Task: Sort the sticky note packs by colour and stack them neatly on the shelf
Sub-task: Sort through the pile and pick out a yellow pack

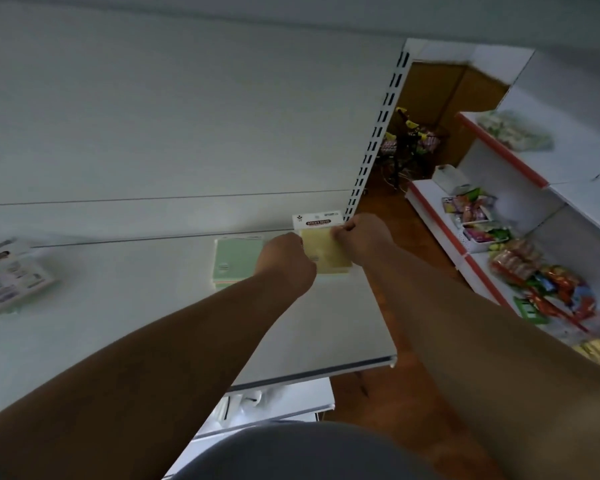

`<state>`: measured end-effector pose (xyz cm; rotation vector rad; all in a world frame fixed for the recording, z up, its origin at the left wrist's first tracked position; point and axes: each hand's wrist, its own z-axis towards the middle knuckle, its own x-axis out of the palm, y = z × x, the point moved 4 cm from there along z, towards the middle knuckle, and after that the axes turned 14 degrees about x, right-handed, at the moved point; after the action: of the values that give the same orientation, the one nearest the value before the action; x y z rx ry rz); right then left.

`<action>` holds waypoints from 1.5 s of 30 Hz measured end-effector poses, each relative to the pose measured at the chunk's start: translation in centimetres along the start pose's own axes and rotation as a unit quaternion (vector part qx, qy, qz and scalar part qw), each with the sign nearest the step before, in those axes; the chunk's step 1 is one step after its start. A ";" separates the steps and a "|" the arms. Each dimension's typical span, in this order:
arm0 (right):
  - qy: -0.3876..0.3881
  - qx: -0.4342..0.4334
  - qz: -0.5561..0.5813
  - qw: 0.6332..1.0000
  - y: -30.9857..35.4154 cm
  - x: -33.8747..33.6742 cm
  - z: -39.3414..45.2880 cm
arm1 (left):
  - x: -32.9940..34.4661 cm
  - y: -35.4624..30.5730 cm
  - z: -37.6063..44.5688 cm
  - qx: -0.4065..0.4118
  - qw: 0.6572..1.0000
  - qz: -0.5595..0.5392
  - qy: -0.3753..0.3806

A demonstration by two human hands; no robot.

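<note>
A yellow sticky note pack (324, 252) with a white header card lies at the back right corner of the white shelf (153, 306). My left hand (286, 263) grips its left edge and my right hand (359, 242) pinches its upper right edge. Just left of it sits a green sticky note pack (234, 259), on top of a small stack whose lower layers show pink. Part of the green pack is hidden behind my left hand.
A blurred packet (11, 275) with printed text lies at the shelf's far left. A slotted upright post (374, 133) ends the shelf on the right. Across the brown floor (406, 244) another shelving unit (482, 258) holds colourful snack packets.
</note>
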<state>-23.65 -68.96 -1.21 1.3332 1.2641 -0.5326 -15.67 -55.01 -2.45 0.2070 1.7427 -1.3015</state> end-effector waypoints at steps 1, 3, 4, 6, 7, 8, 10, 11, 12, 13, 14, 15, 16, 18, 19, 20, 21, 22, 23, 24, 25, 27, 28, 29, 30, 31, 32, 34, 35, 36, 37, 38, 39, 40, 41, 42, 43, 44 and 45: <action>0.001 -0.010 -0.010 1.000 0.0 0.3 0.4 | 0.2 -0.2 0.2 -0.001 0.999 0.040 0.003; 0.005 -0.017 -0.021 1.000 -0.1 1.1 1.1 | 0.6 -0.4 0.5 0.005 0.994 0.110 0.006; 0.006 -0.016 -0.028 0.999 -0.1 1.5 1.3 | 0.8 -0.5 0.6 0.005 0.992 0.129 0.007; -0.007 -0.012 -0.036 0.999 -0.4 1.9 1.7 | 1.2 -0.4 0.7 0.000 0.990 0.140 0.008; -0.015 -0.011 -0.029 0.999 -0.7 1.9 1.8 | 1.3 -0.4 0.8 -0.003 0.990 0.139 0.007; -0.021 -0.010 -0.015 1.000 -1.0 2.0 1.8 | 1.2 -0.4 0.8 -0.004 0.991 0.136 0.003; -0.027 -0.011 0.015 0.999 -1.5 1.9 1.4 | 0.9 -0.5 0.7 -0.004 0.992 0.129 -0.001; -0.032 -0.021 0.023 0.999 -1.4 2.0 1.1 | 0.7 -0.5 0.6 -0.006 0.992 0.125 -0.003; -0.042 -0.038 0.028 0.998 -1.2 2.0 0.6 | 0.5 -0.4 0.2 -0.008 0.993 0.119 -0.005; -0.053 -0.057 0.035 0.996 -0.9 2.0 0.0 | 0.2 -0.3 -0.2 -0.007 0.994 0.113 -0.010; -0.062 -0.074 0.044 0.994 -0.4 2.1 -0.7 | -0.1 -0.2 -0.8 -0.005 0.995 0.103 -0.016; -0.069 -0.087 0.054 0.992 0.1 2.3 -1.4 | -0.4 0.0 -1.4 0.000 0.996 0.089 -0.022; -0.073 -0.098 0.061 0.991 0.6 2.6 -2.2 | -0.8 0.2 -2.1 0.006 0.997 0.072 -0.029; -0.076 -0.106 0.070 0.989 2.0 3.2 -3.8 | -2.0 0.8 -3.5 0.019 0.998 0.039 -0.046; -0.078 -0.106 0.077 0.988 2.9 3.6 -4.7 | -2.9 1.2 -4.1 0.024 0.998 0.029 -0.053; -0.083 -0.110 0.088 0.987 3.9 3.9 -5.6 | -3.9 1.8 -4.8 0.028 0.998 0.024 -0.060; -0.085 -0.117 0.099 0.985 5.0 4.4 -6.5 | -5.1 2.7 -5.6 0.028 0.997 0.021 -0.066; -0.087 -0.125 0.109 0.982 6.2 4.9 -7.5 | -6.4 3.8 -6.4 0.026 0.997 0.018 -0.074; -0.086 -0.132 0.119 0.980 7.5 5.5 -8.6 | -7.8 5.2 -7.3 0.022 0.996 0.016 -0.083; -0.082 -0.138 0.130 0.978 8.9 6.2 -9.8 | -9.3 6.7 -8.2 0.018 0.996 0.014 -0.090; -0.077 -0.142 0.140 0.977 10.4 7.0 -11.0 | -10.8 8.5 -9.2 0.012 0.995 0.016 -0.096; -0.069 -0.154 0.153 0.974 13.7 9.1 -13.8 | -13.9 12.4 -11.3 -0.006 0.994 0.025 -0.109; -0.061 -0.162 0.157 0.972 15.5 10.3 -15.3 | -15.5 14.4 -12.5 -0.017 0.992 0.029 -0.118; -0.049 -0.171 0.162 0.971 17.3 11.7 -16.8 | -17.0 16.4 -13.6 -0.027 0.991 0.031 -0.128; -0.035 -0.181 0.167 0.969 19.2 13.1 -18.2 | -18.4 18.3 -14.6 -0.038 0.990 0.032 -0.136; -0.020 -0.191 0.168 0.967 21.0 14.6 -19.7 | -19.6 20.2 -15.7 -0.048 0.988 0.032 -0.142; -0.006 -0.199 0.167 0.966 22.7 16.1 -21.0 | -20.8 22.0 -16.6 -0.058 0.987 0.034 -0.147; 0.021 -0.206 0.163 0.965 25.6 18.8 -23.2 | -22.9 25.2 -18.1 -0.077 0.985 0.040 -0.151; 0.035 -0.204 0.159 0.965 26.8 20.1 -24.0 | -23.9 26.5 -18.7 -0.086 0.984 0.045 -0.150; 0.044 -0.204 0.151 0.966 27.9 21.2 -24.6 | -24.8 27.7 -19.3 -0.093 0.983 0.051 -0.147; 0.048 -0.206 0.135 0.968 28.8 22.3 -25.0 | -25.5 28.8 -19.8 -0.099 0.983 0.051 -0.143; 0.051 -0.210 0.112 0.970 29.6 23.3 -25.1 | -26.0 29.8 -20.2 -0.104 0.984 0.046 -0.139; 0.054 -0.215 0.079 0.972 30.3 24.3 -25.2 | -26.4 30.6 -20.5 -0.108 0.984 0.039 -0.138; 0.059 -0.222 0.038 0.972 30.9 25.2 -25.2 | -26.7 31.4 -20.8 -0.111 0.983 0.032 -0.140; 0.061 -0.231 -0.010 0.971 31.4 26.0 -25.2 | -26.9 32.0 -21.0 -0.112 0.983 0.026 -0.144; 0.056 -0.240 -0.060 0.967 31.7 26.6 -25.1 | -27.0 32.5 -21.2 -0.113 0.983 0.022 -0.145; 0.045 -0.248 -0.100 0.963 32.0 27.0 -25.0 | -27.0 32.9 -21.3 -0.114 0.983 0.014 -0.145; 0.030 -0.255 -0.125 0.958 32.2 27.1 -24.9 | -26.9 33.2 -21.5 -0.116 0.983 0.006 -0.142; 0.013 -0.262 -0.135 0.956 32.3 27.0 -24.7 | -26.9 33.4 -21.6 -0.116 0.984 -0.001 -0.139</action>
<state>4.18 -29.16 -6.06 0.7312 1.4913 -0.3302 7.51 -13.06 -4.57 -0.1057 1.6358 -1.0616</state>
